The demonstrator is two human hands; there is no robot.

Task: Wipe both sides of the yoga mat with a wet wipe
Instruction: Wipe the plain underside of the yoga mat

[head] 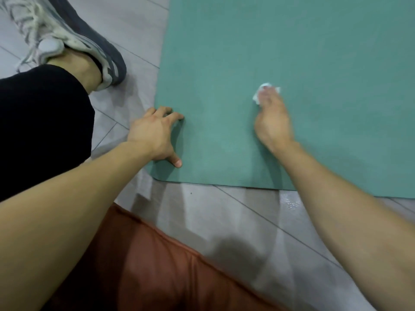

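Note:
A teal yoga mat [303, 52] lies flat on the grey floor and fills the upper right of the head view. My right hand [272, 120] rests on the mat with a crumpled white wet wipe [258, 95] under its fingertips; the fingers cover most of the wipe. My left hand [155, 135] presses down on the mat's near left corner, its fingers spread and bent, thumb on the mat surface.
My left leg in dark trousers [40, 122] and a grey-and-white sneaker [74, 39] stand on the floor left of the mat. A rust-brown cushion [143, 265] lies at the bottom. Grey floor tiles [235, 216] lie between it and the mat's near edge.

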